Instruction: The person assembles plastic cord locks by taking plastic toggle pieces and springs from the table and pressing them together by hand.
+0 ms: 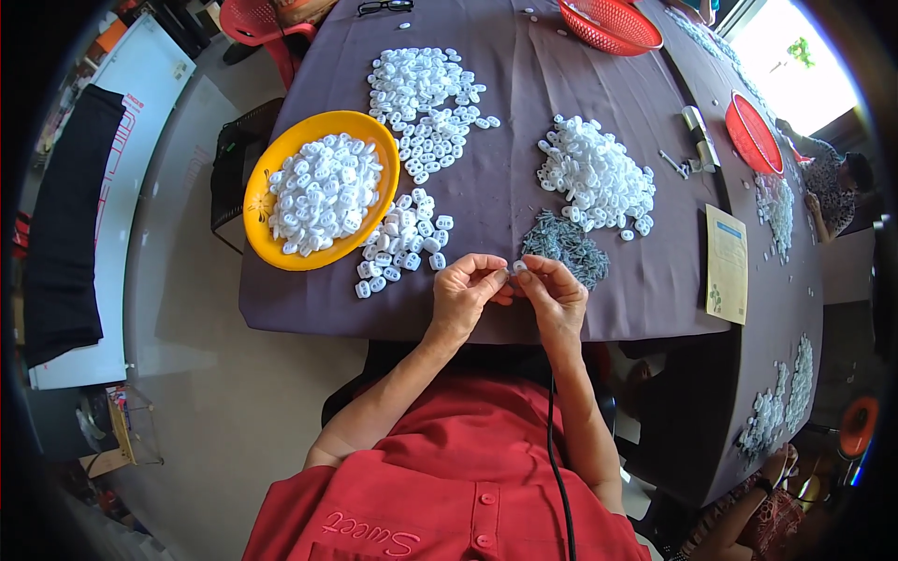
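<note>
My left hand [465,297] and my right hand [556,301] meet just above the table's near edge, both closed in a pinch. A small white plastic piece [519,266] shows at my right fingertips. My left fingertips press close beside it; what they grip is too small to make out. Just beyond my right hand lies a heap of small grey-blue pieces [566,245]. Behind that is a pile of white plastic pieces [599,176]. Left of my left hand spreads a cluster of white pieces with two dark slots or holes [406,236].
A yellow oval bowl [385,140] heaped with white pieces stands at the left. Another white pile [421,84] lies behind it. Red baskets [613,35] and a yellowish booklet [727,265] are farther off. Other people sit at the right. A black cable [554,430] hangs down my front.
</note>
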Motion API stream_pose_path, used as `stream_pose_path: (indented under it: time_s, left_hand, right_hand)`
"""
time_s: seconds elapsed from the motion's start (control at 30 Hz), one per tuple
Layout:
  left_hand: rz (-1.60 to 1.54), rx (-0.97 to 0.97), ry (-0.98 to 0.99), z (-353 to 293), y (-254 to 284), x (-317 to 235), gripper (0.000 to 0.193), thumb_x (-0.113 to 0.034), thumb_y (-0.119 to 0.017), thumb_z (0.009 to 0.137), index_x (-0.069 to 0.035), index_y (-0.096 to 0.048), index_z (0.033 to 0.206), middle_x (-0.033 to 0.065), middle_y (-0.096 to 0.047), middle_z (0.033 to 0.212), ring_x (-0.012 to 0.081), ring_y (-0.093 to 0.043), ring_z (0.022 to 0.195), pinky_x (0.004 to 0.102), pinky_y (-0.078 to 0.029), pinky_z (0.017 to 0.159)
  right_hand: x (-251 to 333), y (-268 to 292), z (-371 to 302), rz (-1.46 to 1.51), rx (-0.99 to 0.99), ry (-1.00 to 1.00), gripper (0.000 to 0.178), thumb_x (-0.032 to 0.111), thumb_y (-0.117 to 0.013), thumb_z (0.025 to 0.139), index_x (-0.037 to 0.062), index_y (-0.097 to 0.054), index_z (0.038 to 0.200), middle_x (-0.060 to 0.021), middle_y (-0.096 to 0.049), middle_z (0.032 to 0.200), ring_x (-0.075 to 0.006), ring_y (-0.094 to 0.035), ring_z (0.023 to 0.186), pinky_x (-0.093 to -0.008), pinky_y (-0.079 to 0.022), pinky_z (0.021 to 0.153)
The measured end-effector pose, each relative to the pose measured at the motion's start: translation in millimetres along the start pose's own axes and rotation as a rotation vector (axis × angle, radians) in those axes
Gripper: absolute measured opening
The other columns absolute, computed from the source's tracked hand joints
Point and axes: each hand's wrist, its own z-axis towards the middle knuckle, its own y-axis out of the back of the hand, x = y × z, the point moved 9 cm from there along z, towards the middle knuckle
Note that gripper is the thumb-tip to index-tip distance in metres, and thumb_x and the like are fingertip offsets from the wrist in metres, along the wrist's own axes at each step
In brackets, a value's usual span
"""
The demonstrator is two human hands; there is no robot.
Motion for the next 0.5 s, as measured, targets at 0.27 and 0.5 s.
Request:
stream_pose_path:
  time_s: [0.27, 0.5]
  left_hand:
    - [-0.019, 0.023, -0.023, 1.7, -2.4, -0.4, 0.012, -0.003, -0.062, 0.085, 0.002, -0.062, 0.096, 0.0086, -0.065, 0.082, 0.0136, -0.064, 0.067, 0.0259, -0.056, 0.058]
    - [-0.007, -0.013, 0.033, -0.1, -4.0, 2.0, 0.009, -0.004, -0.063, 0.085, 0.001, -0.063, 0.093, 0.0068, -0.065, 0.078, 0.0122, -0.064, 0.067, 0.0246, -0.056, 0.056]
  right_hand:
    - [-0.1, -3.8, 1.1, -0.079, 0.035, 0.049, 0.014, -0.002, -0.062, 0.084, -0.0021, -0.064, 0.097, -0.0018, -0.065, 0.083, -0.0054, -0.059, 0.075, -0.019, -0.049, 0.068]
    - [-0.3, -1.2, 0.4, 0.009, 0.018, 0.014, 0.015, -0.003, -0.063, 0.083, -0.0015, -0.066, 0.097, -0.0027, -0.066, 0.083, -0.0055, -0.06, 0.072, -0.0189, -0.05, 0.065]
